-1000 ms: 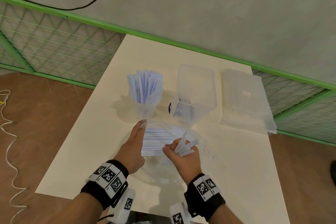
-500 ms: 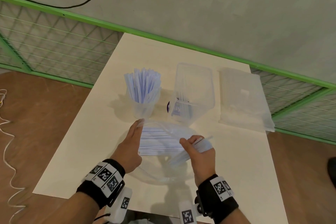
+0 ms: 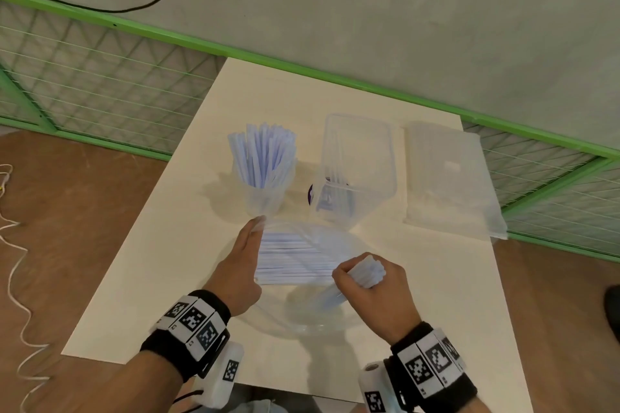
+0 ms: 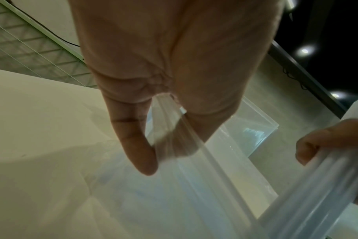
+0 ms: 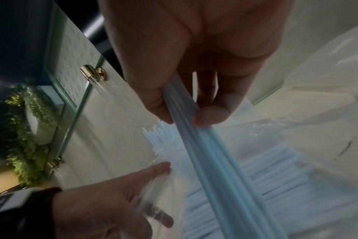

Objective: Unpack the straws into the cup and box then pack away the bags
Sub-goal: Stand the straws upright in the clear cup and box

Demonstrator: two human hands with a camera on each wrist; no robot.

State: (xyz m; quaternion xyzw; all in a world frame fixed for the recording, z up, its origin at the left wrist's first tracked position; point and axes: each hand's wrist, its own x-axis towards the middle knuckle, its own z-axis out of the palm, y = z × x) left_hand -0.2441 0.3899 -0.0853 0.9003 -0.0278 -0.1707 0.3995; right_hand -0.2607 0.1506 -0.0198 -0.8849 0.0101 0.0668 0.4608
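From the head view, the cup (image 3: pixel 265 184) is already stuffed with upright straws, while only a few are seen in the clear box (image 3: pixel 355 174) beside it, so roughly halfway is the guess. A good layer of straws (image 3: pixel 295 255) is left lying in the open bag (image 3: pixel 302 308) on the table (image 3: pixel 141 278), and a stack of bags (image 3: pixel 449 184) is parked right of the box, not packed away yet. In the left wrist view, the bag's edge is pinched between thumb and fingers of the left hand (image 4: pixel 174 72), keeping the mouth open. In the right wrist view, a bundle of straws (image 5: pixel 210 153) is gripped by the curled right hand (image 5: pixel 184 56), its lower end pointing into the bag.
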